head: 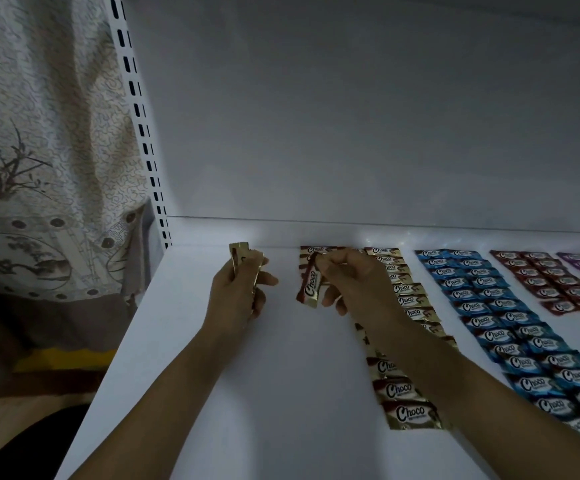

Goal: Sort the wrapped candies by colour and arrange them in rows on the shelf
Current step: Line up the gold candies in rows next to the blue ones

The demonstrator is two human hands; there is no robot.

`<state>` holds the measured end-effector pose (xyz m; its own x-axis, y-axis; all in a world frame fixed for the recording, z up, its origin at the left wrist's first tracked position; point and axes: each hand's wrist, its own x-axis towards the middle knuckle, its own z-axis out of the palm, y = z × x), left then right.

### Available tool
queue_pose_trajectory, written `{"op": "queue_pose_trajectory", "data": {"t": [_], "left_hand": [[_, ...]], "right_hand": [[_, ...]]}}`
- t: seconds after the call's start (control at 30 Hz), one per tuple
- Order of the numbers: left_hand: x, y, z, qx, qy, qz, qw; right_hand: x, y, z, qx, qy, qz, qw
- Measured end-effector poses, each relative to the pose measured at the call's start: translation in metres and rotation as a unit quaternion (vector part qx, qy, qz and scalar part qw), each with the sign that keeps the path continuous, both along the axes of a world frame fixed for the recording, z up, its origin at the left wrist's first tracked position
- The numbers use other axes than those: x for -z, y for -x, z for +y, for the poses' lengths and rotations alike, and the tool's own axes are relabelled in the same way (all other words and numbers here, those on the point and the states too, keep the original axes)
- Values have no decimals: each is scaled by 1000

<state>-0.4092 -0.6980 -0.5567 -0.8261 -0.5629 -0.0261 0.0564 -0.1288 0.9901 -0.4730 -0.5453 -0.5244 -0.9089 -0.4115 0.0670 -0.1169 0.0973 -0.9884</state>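
Several gold-and-brown Choco candies (239, 252) sit gripped in the left hand (238, 299); the right hand (354, 285) pinches one candy (311, 289).

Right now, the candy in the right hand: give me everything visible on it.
The candy is a small piece in a shiny gold-and-brown wrapper, foil-like, with a white patch reading "Choco" and crimped ends. It is tilted, nearly on end, its top pinched by the right hand, over the white shelf just left of the gold rows. Whether its lower end touches the shelf is unclear. The left hand, gripping other gold candies, is apart from it.
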Motion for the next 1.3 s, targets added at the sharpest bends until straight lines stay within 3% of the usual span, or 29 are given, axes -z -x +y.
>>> {"op": "queue_pose_trajectory", "data": {"t": [0.2, 0.37, 0.43, 0.53, 0.63, 0.87, 1.13, 1.3], "left_hand": [[-1, 1, 2, 0, 14, 1, 1000], [-1, 1, 2, -2, 20, -1, 1000], [-1, 1, 3, -1, 24, -1, 1000], [0, 1, 4, 1, 34, 6, 999], [1, 1, 4, 2, 46, 8, 999], [2, 0, 6, 7, 54, 7, 998], [1, -1, 6, 6, 53, 2, 999], [1, -2, 7, 19, 71, 1, 997]], "right_hand": [[14, 6, 8, -25, -243, 88, 966], [7, 6, 17, -4, -484, 299, 823], [3, 2, 24, -15, -490, 377, 786], [14, -9, 31, -142, -405, 454, 781], [33, -9, 34, -192, -397, 488, 753], [38, -4, 18, -92, -542, 461, 697], [40, 2, 8, -75, -570, 465, 673], [36, 2, 10, -70, -570, 445, 687]]}}
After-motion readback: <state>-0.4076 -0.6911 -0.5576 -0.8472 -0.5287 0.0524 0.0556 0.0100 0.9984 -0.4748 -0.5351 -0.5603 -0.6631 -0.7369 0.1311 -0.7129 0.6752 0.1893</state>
